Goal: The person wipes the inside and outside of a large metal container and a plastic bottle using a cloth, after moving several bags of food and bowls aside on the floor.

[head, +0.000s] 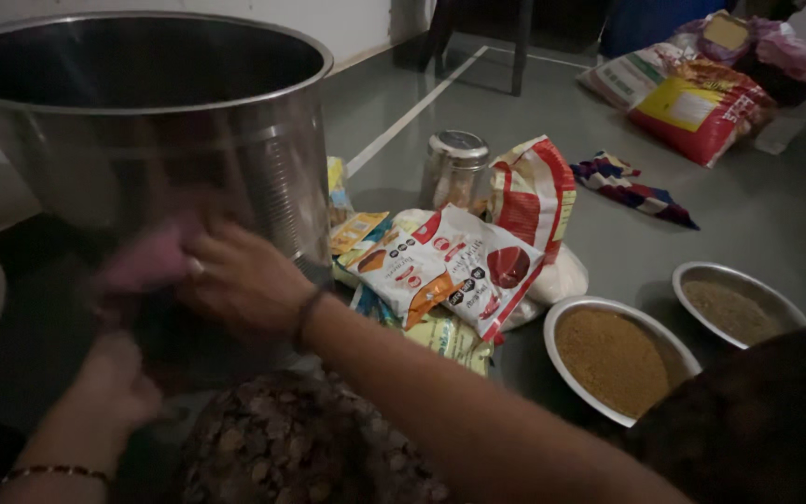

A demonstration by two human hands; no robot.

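Right hand (240,280) reaches across, palm down, fingers pressing a pink cloth (146,261) against the steel pot (142,121) wall. Left hand (114,383) below, apparently clenched; its contents too dark to tell.

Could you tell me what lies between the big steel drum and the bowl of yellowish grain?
In the head view, a heap of food packets lies between the steel drum and the grain bowl.

Bare forearms, a bracelet on each wrist.
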